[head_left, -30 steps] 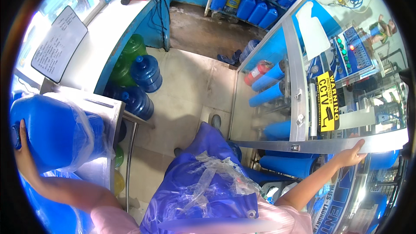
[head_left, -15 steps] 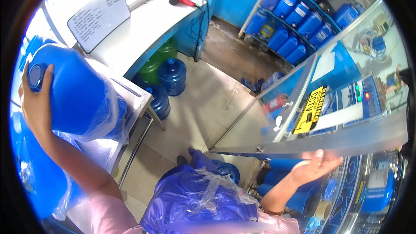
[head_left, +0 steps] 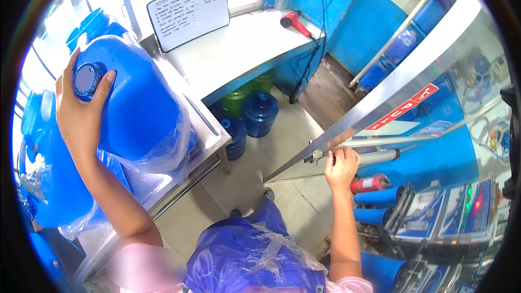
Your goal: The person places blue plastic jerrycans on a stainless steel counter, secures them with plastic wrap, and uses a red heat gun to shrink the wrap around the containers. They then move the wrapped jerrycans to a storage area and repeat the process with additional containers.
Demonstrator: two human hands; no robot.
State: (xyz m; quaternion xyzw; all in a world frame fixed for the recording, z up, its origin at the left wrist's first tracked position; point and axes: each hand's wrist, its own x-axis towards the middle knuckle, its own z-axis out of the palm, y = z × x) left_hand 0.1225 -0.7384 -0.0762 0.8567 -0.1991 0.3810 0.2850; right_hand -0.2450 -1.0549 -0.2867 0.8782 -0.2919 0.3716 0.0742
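Note:
My left hand (head_left: 81, 114) is closed around the round blue cap (head_left: 86, 78) of a big blue plastic jug (head_left: 138, 103), thumb on one side and fingers on the other. The jug stands tilted on a white metal table, its lower part wrapped in clear plastic (head_left: 173, 144). On the right, my right hand (head_left: 342, 169) has its fingers curled over a grey bar-shaped handle (head_left: 380, 156) at the metal-framed glass door (head_left: 391, 97). A small lock or latch (head_left: 313, 157) sits beside that hand. The fingertips' exact grip is partly hidden.
More blue jugs (head_left: 65, 184) crowd the far left. Beyond the table, round water bottles (head_left: 260, 113) stand under a white counter (head_left: 217, 70) carrying a whiteboard (head_left: 190, 13) and a red hair dryer or heat gun (head_left: 297, 24). A red extinguisher (head_left: 370, 183) and filter equipment lie behind the glass.
The glass door has swung to a different angle. My right hand has gone from open fingers at the door's edge to curled at its handle. My left hand stays on the cap.

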